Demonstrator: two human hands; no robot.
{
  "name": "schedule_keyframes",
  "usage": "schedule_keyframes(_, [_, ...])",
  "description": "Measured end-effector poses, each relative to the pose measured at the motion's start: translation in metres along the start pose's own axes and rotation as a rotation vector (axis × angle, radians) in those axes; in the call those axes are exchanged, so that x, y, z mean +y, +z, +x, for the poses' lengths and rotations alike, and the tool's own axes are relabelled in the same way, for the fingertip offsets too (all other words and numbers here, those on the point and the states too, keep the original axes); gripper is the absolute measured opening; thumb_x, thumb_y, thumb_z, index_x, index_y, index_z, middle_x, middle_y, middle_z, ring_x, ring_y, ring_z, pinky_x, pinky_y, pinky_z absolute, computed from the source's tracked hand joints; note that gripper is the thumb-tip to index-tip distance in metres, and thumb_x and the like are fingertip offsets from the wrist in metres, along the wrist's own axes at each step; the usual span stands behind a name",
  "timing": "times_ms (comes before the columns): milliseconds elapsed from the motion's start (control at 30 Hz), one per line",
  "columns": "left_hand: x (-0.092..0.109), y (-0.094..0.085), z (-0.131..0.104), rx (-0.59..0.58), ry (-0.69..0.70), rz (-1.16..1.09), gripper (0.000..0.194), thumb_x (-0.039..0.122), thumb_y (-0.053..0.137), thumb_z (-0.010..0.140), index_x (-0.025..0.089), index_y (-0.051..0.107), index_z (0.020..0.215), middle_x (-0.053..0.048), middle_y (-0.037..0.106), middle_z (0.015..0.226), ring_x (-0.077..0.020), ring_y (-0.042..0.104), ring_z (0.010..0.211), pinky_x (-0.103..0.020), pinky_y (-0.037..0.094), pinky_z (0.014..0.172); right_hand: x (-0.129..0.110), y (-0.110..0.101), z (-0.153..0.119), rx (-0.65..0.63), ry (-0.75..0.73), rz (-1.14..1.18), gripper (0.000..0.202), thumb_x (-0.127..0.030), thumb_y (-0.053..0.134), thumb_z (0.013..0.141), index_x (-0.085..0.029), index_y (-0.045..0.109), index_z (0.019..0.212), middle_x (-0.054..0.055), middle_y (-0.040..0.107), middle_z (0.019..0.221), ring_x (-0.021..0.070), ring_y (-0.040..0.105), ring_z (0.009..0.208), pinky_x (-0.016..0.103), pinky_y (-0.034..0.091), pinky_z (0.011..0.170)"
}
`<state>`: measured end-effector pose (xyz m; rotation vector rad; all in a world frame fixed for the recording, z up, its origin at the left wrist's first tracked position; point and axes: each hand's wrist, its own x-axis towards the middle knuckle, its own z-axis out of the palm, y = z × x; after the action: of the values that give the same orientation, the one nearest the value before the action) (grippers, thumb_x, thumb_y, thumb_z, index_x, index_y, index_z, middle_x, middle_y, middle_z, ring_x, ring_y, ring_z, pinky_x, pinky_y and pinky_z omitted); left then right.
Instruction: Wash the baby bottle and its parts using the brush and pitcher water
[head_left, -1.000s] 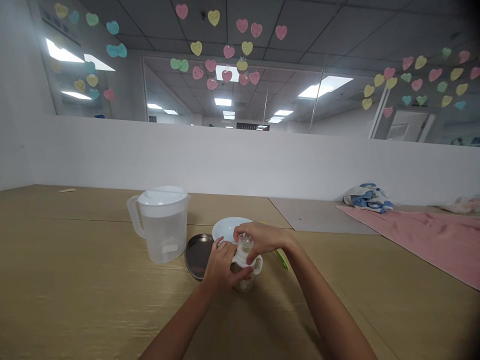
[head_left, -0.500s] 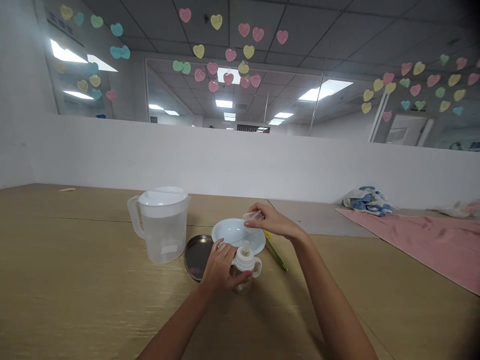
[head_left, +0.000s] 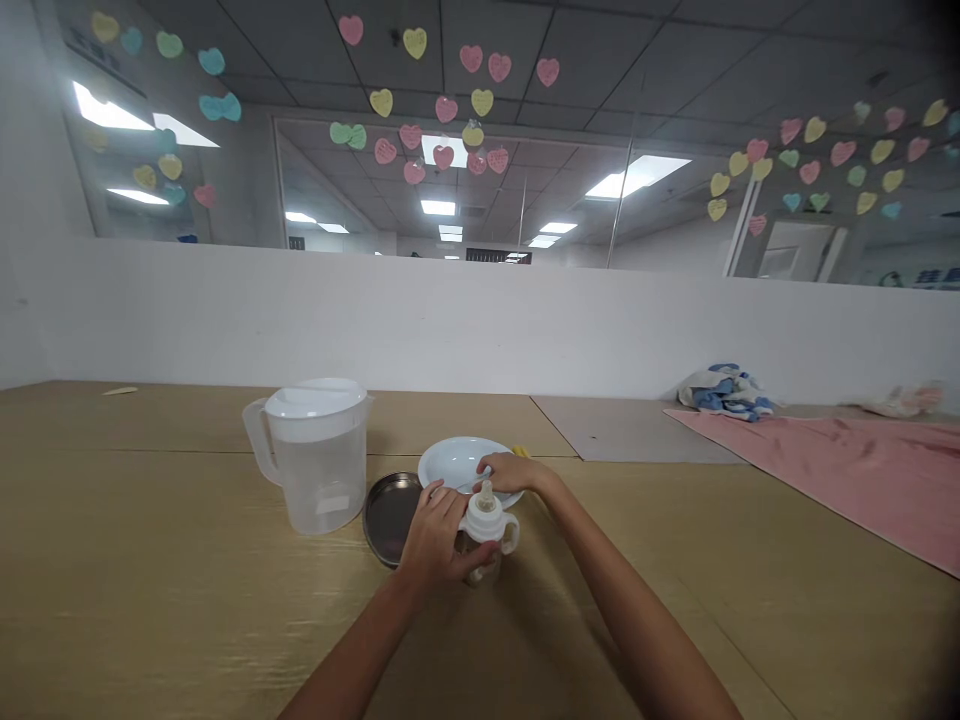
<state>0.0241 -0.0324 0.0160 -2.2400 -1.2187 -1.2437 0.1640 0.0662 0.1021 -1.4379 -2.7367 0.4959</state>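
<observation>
My left hand [head_left: 436, 535] is wrapped round a baby bottle [head_left: 487, 525] with a white collar, a clear teat and white side handles. The bottle stands upright on the table. My right hand [head_left: 508, 472] reaches down into the white bowl [head_left: 454, 452] just behind it, fingers closed. A small see-through edge of the clear bottle cap [head_left: 484, 474] shows at the fingertips; most of it is hidden by the hand. To the left of the bowl lies a round dark metal pan [head_left: 391, 520], partly behind my left hand.
A clear plastic pitcher [head_left: 319, 470] with a white lid stands on the left. Something yellow [head_left: 520, 452] pokes out behind my right wrist. On the right are a pink cloth [head_left: 825, 470] and a crumpled blue-and-white cloth [head_left: 726, 390]. A white wall [head_left: 450, 330] bounds the table.
My right hand has moved down and slightly left, lowering the clear cap from above the bowl into it. My left hand stays on the bottle. The camera has turned slightly.
</observation>
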Motion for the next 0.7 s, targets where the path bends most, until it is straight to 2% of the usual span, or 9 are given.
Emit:
schedule_keyframes(67, [0.000,0.000,0.001,0.008,-0.003,0.002,0.041,0.055,0.050,0.076,0.017,0.055,0.092,-0.005,0.061,0.078,-0.0209,0.056,0.077,-0.045,0.036,0.092,-0.001,-0.007,-0.006,0.044,-0.003,-0.001,0.043,-0.036,0.055,0.075,-0.013,0.058,0.111,0.012,0.061,0.112,0.0229,0.056,0.099,0.026,0.042,0.077])
schedule_keyframes(133, [0.000,0.000,0.001,0.014,-0.006,0.007,0.040,0.054,0.051,0.075,0.017,0.055,0.089,-0.005,0.061,0.077,-0.0210,0.056,0.077,-0.045,0.037,0.091,-0.005,-0.016,-0.015,0.061,-0.030,0.023,0.037,-0.038,0.045,0.082,-0.013,0.060,0.105,0.011,0.064,0.104,0.0206,0.058,0.093,0.026,0.043,0.074])
schedule_keyframes(267, [0.000,0.001,0.000,0.032,0.006,0.023,0.042,0.056,0.051,0.074,0.017,0.055,0.088,-0.006,0.061,0.078,-0.0217,0.057,0.078,-0.046,0.037,0.091,-0.022,-0.030,-0.040,-0.099,-0.128,0.231,0.049,-0.052,0.032,0.085,-0.013,0.061,0.091,0.008,0.066,0.077,0.0143,0.059,0.063,0.023,0.044,0.055])
schedule_keyframes(367, [-0.002,0.002,-0.001,0.053,0.036,0.029,0.044,0.058,0.051,0.074,0.017,0.056,0.090,-0.006,0.061,0.078,-0.0213,0.057,0.078,-0.046,0.037,0.091,-0.036,-0.029,-0.053,-0.120,-0.138,0.139,0.047,-0.058,0.048,0.075,-0.014,0.063,0.080,0.006,0.063,0.069,0.0136,0.056,0.056,0.022,0.040,0.047])
schedule_keyframes(433, [-0.003,0.002,-0.001,0.048,0.038,0.022,0.044,0.060,0.050,0.074,0.018,0.056,0.085,-0.004,0.060,0.074,-0.0205,0.056,0.075,-0.045,0.038,0.089,-0.043,-0.025,-0.057,-0.066,-0.137,0.000,0.041,-0.053,0.062,0.064,-0.015,0.063,0.079,0.004,0.062,0.066,0.0145,0.056,0.057,0.022,0.036,0.047])
schedule_keyframes(500, [-0.003,0.002,-0.001,0.037,0.035,0.010,0.041,0.059,0.048,0.076,0.019,0.055,0.081,-0.003,0.057,0.070,-0.0200,0.054,0.072,-0.043,0.039,0.085,-0.047,-0.022,-0.057,-0.032,-0.152,-0.089,0.039,-0.047,0.068,0.057,-0.016,0.064,0.080,0.003,0.062,0.068,0.0157,0.056,0.062,0.022,0.034,0.048])
schedule_keyframes(700, [0.002,0.001,0.000,0.008,0.002,-0.047,0.040,0.055,0.047,0.080,0.017,0.057,0.089,-0.006,0.057,0.077,-0.0211,0.051,0.077,-0.036,0.041,0.071,-0.044,-0.025,-0.056,-0.053,-0.211,-0.156,0.036,-0.039,0.067,0.060,-0.019,0.061,0.089,0.002,0.060,0.082,0.0168,0.054,0.075,0.022,0.033,0.054])
